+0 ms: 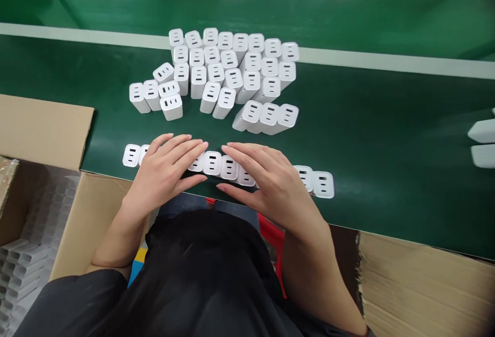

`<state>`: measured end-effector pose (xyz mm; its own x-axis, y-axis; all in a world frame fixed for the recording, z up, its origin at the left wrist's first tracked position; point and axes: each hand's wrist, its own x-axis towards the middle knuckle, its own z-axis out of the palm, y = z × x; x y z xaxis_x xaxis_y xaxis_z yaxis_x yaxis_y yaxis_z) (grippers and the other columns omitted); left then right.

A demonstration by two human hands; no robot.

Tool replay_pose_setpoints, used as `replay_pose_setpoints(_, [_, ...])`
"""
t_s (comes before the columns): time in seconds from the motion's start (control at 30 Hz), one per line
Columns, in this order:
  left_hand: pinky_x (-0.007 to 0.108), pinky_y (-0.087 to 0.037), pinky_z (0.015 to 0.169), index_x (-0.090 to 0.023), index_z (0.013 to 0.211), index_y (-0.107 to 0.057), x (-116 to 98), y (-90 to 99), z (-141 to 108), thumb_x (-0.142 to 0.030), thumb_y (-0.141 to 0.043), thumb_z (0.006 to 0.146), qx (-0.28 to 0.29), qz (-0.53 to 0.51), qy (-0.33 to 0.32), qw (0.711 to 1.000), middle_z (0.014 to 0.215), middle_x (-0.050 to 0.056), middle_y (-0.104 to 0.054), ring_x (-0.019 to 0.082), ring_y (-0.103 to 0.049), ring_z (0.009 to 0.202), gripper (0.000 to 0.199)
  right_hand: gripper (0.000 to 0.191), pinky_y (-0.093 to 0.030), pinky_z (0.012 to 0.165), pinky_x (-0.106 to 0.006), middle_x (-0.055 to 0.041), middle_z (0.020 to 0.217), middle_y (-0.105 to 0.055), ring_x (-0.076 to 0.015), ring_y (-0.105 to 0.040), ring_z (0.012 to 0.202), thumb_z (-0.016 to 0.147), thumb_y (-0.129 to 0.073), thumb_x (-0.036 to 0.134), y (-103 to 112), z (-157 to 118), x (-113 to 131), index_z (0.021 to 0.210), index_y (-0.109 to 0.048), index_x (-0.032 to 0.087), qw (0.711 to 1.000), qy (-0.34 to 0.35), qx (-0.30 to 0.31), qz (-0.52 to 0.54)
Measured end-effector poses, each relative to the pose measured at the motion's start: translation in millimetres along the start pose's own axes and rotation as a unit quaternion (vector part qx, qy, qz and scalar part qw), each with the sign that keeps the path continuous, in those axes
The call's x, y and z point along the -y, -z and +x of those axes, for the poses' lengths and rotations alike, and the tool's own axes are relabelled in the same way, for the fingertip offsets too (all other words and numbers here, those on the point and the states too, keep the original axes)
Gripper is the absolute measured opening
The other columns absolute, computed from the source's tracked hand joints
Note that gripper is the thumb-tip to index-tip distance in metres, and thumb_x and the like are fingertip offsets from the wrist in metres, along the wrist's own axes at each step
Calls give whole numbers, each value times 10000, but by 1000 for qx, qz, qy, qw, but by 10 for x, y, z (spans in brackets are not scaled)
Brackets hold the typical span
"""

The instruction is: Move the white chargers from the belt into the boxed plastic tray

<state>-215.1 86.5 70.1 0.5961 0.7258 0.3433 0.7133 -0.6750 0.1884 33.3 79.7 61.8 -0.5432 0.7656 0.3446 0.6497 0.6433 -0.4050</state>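
Observation:
A row of several white plug-like blocks with slotted tops (212, 163) stands along the near edge of the green table (386, 146). My left hand (166, 169) lies over the left part of the row, fingers stretched out, thumb on the near side. Over the right part rests my right hand (270, 174), its fingers also extended and its thumb on the near side. Both hands touch the row and hide some of its blocks. Farther back stands a loose group of similar white blocks (233, 78), several deep, most upright with ports facing up.
Cardboard (42, 128) lies at the left edge of the table. Below it, a box holds many white pieces (27, 270). Another cardboard box (421, 285) is at the lower right. More white blocks (483, 143) show at the far right. A pale strip (386, 63) crosses behind.

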Motion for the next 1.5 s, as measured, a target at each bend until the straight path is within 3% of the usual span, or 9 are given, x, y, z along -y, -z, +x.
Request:
replay_pose_setpoints(0.3, [383,-382,1010,-178,1307,-557,18,-27,6,-374,-636,949,-11,0,12,1000,1215,57,-681,221,-639,1127,417,410,-462,995,-421,-118,1180,-669,-248,-611,1098,983,-576,302,-104,259,115,1338,-564,97,1000,21,1,21])
replay_pose_setpoints(0.43, [361,-396,976,-179,1279,-564,13,9,14,-355,-647,943,4,16,19,1000,1198,49,-684,199,-645,1103,389,479,-530,946,-384,-82,1195,-668,-224,-639,1060,932,-651,309,125,257,28,1380,-560,167,983,-10,-134,121])
replay_pose_setpoints(0.53, [371,-397,993,-180,1292,-553,-2,42,31,-355,-649,940,18,35,12,999,1211,56,-675,209,-636,1123,405,586,-557,948,-386,-76,1189,-666,-217,-655,1044,855,-730,283,381,-18,-291,1410,-558,208,961,-68,-244,111])
replay_pose_setpoints(0.63, [395,-412,1002,-173,1283,-556,-25,69,62,-377,-657,929,27,45,-5,999,1279,97,-637,234,-619,1148,422,694,-612,821,-391,-121,1122,-688,-247,-691,960,795,-763,369,558,-515,-754,1435,-551,203,943,-152,-288,-60])
replay_pose_setpoints(0.73, [416,-425,1006,-165,1265,-569,-65,69,116,-402,-662,919,32,48,-27,998,1323,125,-604,263,-588,1198,429,727,-630,692,-361,-154,1008,-717,-273,-714,828,746,-759,455,609,-1029,-1125,1382,-603,140,916,-256,-240,-194])
replay_pose_setpoints(0.87, [433,-410,1035,-155,1264,-577,-146,8,220,-442,-634,932,35,45,-54,997,1312,111,-618,276,-570,1226,442,610,-625,671,-307,-169,1078,-700,-253,-711,807,781,-692,454,570,-1367,-1262,1293,-677,123,906,-336,-177,-190])
replay_pose_setpoints(1.3, [393,-399,986,-164,1215,-604,-196,-60,324,-387,-607,958,52,9,-70,996,1153,76,-687,234,-612,1109,340,642,-604,731,-388,-210,1223,-630,-350,-636,1113,826,-724,404,363,-1410,-1328,1404,-581,163,920,-187,-266,-217])
replay_pose_setpoints(1.4, [397,-398,984,-160,1241,-585,-209,-59,339,-411,-618,948,59,9,-70,996,1184,85,-676,236,-616,1102,387,561,-547,917,-479,-183,1248,-635,-349,-626,1137,845,-727,330,409,-1202,-1055,1374,-605,190,913,-130,-319,-220])
replay_pose_setpoints(1.5, [401,-398,983,-158,1258,-571,-231,-67,365,-416,-622,945,63,8,-69,996,1203,89,-671,238,-618,1096,409,526,-460,1044,-513,-153,1273,-629,-332,-555,1253,895,-702,321,410,-831,-597,1383,-561,183,963,-89,-228,-115])
